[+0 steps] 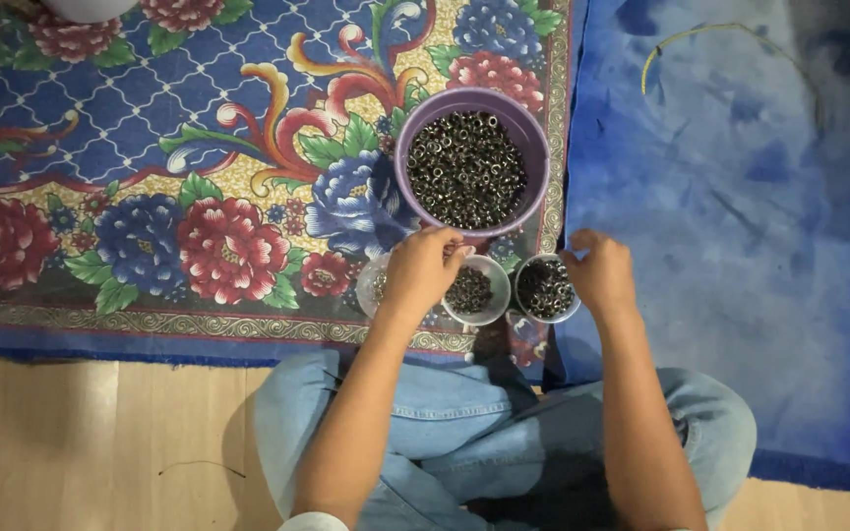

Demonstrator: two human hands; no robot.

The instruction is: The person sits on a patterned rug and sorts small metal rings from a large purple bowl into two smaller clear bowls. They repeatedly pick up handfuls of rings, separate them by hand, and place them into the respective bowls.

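Purple bowl (471, 162) of small metal rings sat on floral rug (150, 197), within reach; left hand (423, 270), fingers pinched together, over small cups (474, 291); right hand (600, 272) fingers curled, grip unclear

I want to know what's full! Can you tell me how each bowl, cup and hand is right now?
purple bowl: full of small dark metal rings
middle cup: partly filled with rings
right cup: nearly full
left cup: mostly hidden
left hand: fingers bent, over the cups
right hand: at right cup's rim
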